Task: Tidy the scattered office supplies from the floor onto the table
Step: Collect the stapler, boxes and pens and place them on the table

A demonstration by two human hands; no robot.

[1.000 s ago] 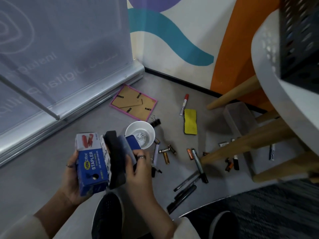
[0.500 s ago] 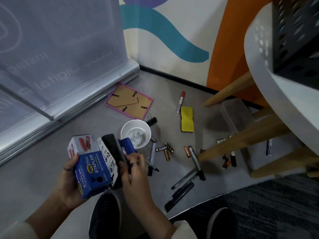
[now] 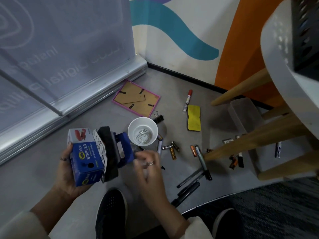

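On a grey office floor beside a round white table (image 3: 276, 54), markers, batteries and a white paper cup (image 3: 143, 130) lie scattered; tidying looks barely begun. Near the cup, the left hand (image 3: 69, 171) clasps a blue stapler box (image 3: 86, 158); the blurred right hand (image 3: 148, 167) hovers, fingers unreadable.

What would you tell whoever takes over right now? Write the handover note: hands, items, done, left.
Left hand: holds the blue stapler box, with a black-and-blue eraser against it.
Right hand: blurred beside the eraser; its grip cannot be judged.
On the floor: white cup of paper clips, pink frame, binder clip, red marker, yellow pad, batteries, black pens, clear container.
Done: box and eraser picked up.
Left: carry these to the white table, then collect the rest.
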